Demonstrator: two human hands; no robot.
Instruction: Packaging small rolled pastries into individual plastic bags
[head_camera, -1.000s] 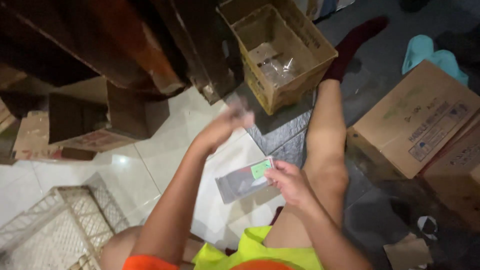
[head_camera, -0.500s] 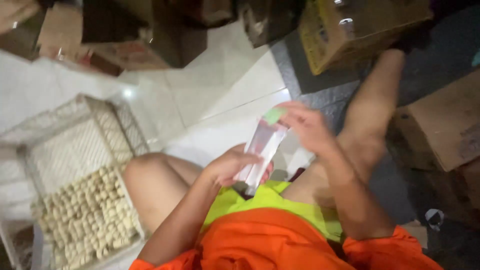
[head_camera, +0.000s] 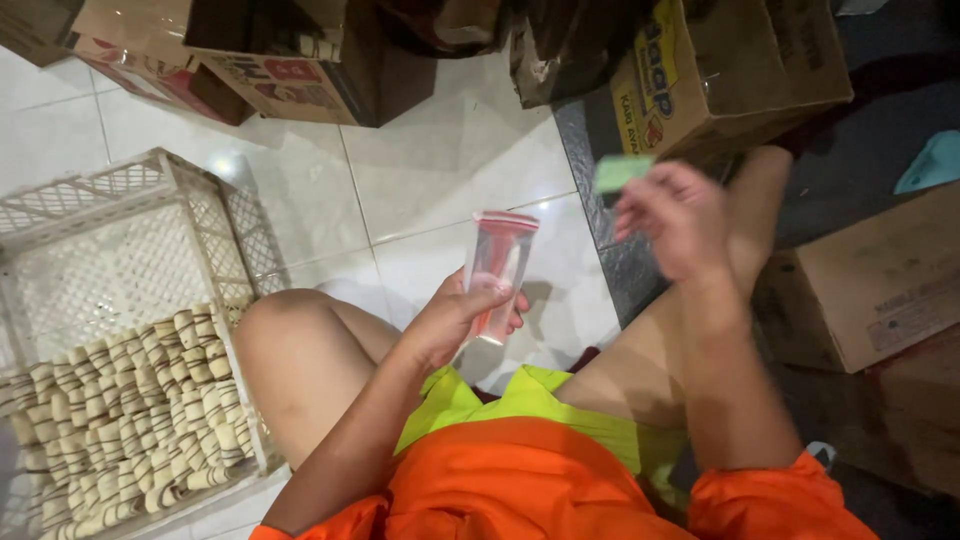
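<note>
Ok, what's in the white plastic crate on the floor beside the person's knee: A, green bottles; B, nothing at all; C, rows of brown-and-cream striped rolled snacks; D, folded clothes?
C: the white crate holds rows of brown-and-cream striped rolls packed along its near end, beside the knee, while the left hand holds a clear zip bag.
</note>
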